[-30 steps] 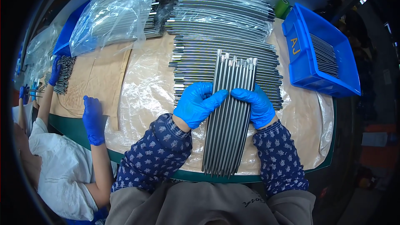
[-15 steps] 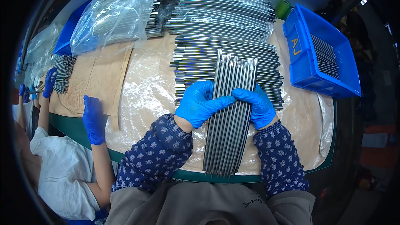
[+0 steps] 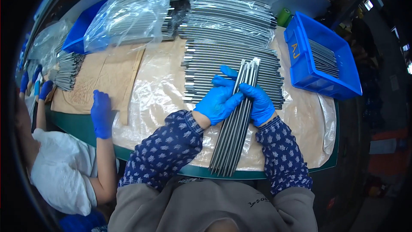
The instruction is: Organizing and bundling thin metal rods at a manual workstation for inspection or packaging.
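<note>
A bundle of slim grey metal rods point(image 3: 232, 137) slants in front of me, its bright ends up and leaning right. My right hand point(image 3: 260, 105), in a blue glove, is closed round the bundle's right side with the thumb across the front. From the left, my gloved left hand point(image 3: 216, 101) grips the bundle, thumb against the rods; its upper fingers are partly stretched and their tips reach behind the rods. Beyond my hands, many similar rods point(image 3: 231, 51) lie side by side in a wide layer on the table.
A blue bin point(image 3: 296, 68) with rods stands at the right, near a green roll point(image 3: 283, 17). Plastic-covered rods point(image 3: 137, 21) and another blue bin point(image 3: 73, 41) are at the far left. A co-worker's purple-gloved hand point(image 3: 101, 114) is over the table's left side, near more rods point(image 3: 68, 71).
The bundle, fanned out flat before, is now gathered narrower and tilted with its top to the right. My left hand's upper fingers have lifted and stretched. The co-worker's near hand moved slightly.
</note>
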`<state>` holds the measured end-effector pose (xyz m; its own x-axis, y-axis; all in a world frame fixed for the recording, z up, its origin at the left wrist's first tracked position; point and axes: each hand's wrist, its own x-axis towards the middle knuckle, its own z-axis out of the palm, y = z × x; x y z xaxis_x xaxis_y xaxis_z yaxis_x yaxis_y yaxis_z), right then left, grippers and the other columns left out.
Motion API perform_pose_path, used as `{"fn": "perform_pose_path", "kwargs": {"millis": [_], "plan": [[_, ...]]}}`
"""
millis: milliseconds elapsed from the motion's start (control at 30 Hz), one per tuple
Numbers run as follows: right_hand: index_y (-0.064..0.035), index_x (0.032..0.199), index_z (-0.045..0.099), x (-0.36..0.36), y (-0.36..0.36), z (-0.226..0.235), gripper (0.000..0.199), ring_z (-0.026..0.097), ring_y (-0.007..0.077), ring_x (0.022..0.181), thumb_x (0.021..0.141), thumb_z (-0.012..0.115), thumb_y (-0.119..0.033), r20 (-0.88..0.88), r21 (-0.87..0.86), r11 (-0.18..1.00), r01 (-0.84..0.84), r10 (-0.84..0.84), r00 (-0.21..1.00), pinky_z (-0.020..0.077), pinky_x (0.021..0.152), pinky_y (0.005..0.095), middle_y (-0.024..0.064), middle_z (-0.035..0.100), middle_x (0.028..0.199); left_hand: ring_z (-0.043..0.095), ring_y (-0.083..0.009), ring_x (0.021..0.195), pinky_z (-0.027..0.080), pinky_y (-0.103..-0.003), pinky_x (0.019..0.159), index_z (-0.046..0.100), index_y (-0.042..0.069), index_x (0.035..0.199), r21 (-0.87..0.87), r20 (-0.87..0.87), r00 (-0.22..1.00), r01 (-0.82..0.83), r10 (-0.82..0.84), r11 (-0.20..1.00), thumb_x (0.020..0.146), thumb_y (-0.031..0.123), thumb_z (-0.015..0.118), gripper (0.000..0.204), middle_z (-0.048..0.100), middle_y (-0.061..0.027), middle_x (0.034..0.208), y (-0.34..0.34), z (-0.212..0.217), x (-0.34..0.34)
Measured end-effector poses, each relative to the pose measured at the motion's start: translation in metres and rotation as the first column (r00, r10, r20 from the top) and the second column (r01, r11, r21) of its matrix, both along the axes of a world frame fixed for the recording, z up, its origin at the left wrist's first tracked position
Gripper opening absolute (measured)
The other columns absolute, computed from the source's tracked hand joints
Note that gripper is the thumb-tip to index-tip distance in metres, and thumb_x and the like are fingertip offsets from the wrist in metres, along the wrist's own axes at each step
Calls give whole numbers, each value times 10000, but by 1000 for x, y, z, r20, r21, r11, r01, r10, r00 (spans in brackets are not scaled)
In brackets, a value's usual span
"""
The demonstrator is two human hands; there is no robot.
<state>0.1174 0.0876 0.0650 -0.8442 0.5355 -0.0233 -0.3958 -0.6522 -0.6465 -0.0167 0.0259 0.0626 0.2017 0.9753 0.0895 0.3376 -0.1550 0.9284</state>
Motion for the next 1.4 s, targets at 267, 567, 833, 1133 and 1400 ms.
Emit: {"fn": "perform_pose_path", "kwargs": {"millis": [267, 567, 833, 1133, 1400], "plan": [[60, 1023, 497, 19, -35, 62, 280, 562, 162, 691, 793, 524, -96, 62, 231, 955, 187, -206, 977, 468, 766, 357, 98, 574, 712, 543, -168, 939, 453, -282, 806, 348, 37, 1228, -239, 701, 713, 231, 3, 943, 709, 143, 693, 632, 563, -94, 1010, -75, 22, 43], [12, 899, 574, 64, -72, 50, 194, 583, 184, 652, 757, 635, -105, -221, 560, 751, 350, -272, 937, 490, 581, 311, 130, 603, 801, 551, -153, 909, 455, -283, 793, 521, 52, 1068, 43, 724, 621, 393, -300, 919, 780, 14, 581, 297, 584, -80, 964, -91, 12, 50], [-7, 865, 593, 30, -107, 67, 183, 587, 180, 736, 728, 646, -116, 183, 653, 734, 188, -394, 901, 489, 682, 298, 105, 610, 809, 569, -200, 870, 479, -311, 760, 491, 95, 1105, 7, 774, 616, 224, -147, 975, 782, 111, 615, 347, 594, -49, 899, -93, -17, 61], [24, 1103, 503, 24, -101, 41, 378, 597, 189, 746, 846, 512, -252, 450, 102, 995, -6, -41, 892, 497, 700, 284, 128, 615, 866, 508, -133, 621, 461, -281, 592, 503, 74, 991, -498, 867, 301, 546, 397, 674, 813, 153, 581, 209, 522, -21, 719, -153, 22, 61], [23, 884, 615, 118, -153, 26, 299, 602, 162, 658, 865, 474, -240, 571, 367, 929, -44, -187, 799, 472, 568, 240, 115, 628, 761, 559, -190, 769, 474, -333, 737, 460, 36, 1073, -538, 839, 275, 540, 469, 647, 838, 126, 527, 261, 560, -78, 831, -158, -16, 51]]}}
